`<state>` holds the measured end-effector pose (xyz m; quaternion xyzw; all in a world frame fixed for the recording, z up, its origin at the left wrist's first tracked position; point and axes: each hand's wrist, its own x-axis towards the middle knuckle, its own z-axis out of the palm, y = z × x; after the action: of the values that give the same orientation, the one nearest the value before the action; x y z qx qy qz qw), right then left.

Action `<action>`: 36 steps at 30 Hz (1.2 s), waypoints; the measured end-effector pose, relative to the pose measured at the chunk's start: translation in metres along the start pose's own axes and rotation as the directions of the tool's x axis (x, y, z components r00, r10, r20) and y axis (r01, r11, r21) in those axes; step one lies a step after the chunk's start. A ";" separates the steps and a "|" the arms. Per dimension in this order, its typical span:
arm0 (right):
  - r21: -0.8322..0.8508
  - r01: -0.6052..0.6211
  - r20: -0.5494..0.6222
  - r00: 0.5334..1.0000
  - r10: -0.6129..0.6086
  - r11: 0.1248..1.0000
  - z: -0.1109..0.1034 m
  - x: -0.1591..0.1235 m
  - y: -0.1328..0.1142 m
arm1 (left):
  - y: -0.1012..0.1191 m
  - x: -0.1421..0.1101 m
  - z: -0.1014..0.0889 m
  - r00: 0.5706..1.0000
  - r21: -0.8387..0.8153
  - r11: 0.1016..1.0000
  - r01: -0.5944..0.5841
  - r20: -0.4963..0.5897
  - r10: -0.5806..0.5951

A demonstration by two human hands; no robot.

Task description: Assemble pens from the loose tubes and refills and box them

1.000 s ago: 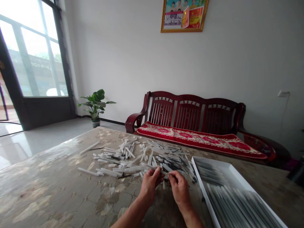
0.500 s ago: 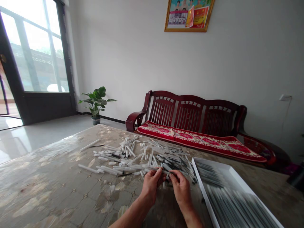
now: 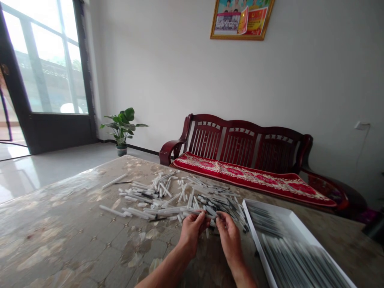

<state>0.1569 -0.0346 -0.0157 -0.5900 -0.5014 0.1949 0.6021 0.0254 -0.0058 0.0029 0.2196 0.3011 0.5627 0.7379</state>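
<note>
My left hand [image 3: 192,234] and my right hand [image 3: 229,240] are together at the near edge of a loose heap of white plastic pen barrels and thin dark refills [image 3: 177,196]. The left fingers are pinching a white pen barrel [image 3: 195,214]. My right fingertips grip a slim dark pen refill [image 3: 217,217] near that barrel's end, and the fingers partly hide it. Both hands are over the marble-patterned table top [image 3: 60,228]. To the right of my right hand lies a white tray [image 3: 257,240] holding rows of dark-tipped pens.
The table top has a glossy surface and runs off the bottom of the view. Beyond its far edge stand a dark red wooden sofa [image 3: 246,148] with a red floral cushion and a potted plant [image 3: 123,128]. A glazed door [image 3: 45,80] stands at the left.
My hands stay pinched together at the heap, shifting only slightly. The whole view has tilted a little, with the room turning in the frame.
</note>
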 end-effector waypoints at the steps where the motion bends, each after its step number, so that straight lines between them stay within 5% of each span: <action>1: -0.023 -0.010 0.011 1.000 0.010 1.000 0.000 0.000 0.000 | 0.000 0.000 0.000 1.000 0.006 1.000 0.001 0.002 -0.001; 14: -0.003 -0.041 0.077 0.996 0.041 0.999 -0.002 0.003 0.000 | -0.005 0.003 0.000 0.999 0.060 0.998 -0.004 -0.053 0.007; 23: -0.130 0.134 -0.033 0.990 -0.139 0.982 -0.007 0.007 0.007 | 0.002 0.004 0.001 0.983 0.084 0.996 -0.011 -0.182 0.026; 29: -0.242 0.134 -0.023 0.989 -0.143 0.961 -0.014 0.012 0.019 | 0.001 0.006 -0.001 0.991 0.114 0.993 -0.019 -0.133 0.034; 36: -0.181 0.151 0.014 0.988 -0.151 0.972 -0.005 0.005 0.004 | -0.006 0.005 -0.001 0.992 0.127 0.992 -0.008 -0.123 0.023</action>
<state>0.1647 -0.0326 -0.0161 -0.6023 -0.5607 0.1023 0.5589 0.0296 -0.0026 -0.0029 0.2326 0.3797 0.5609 0.6980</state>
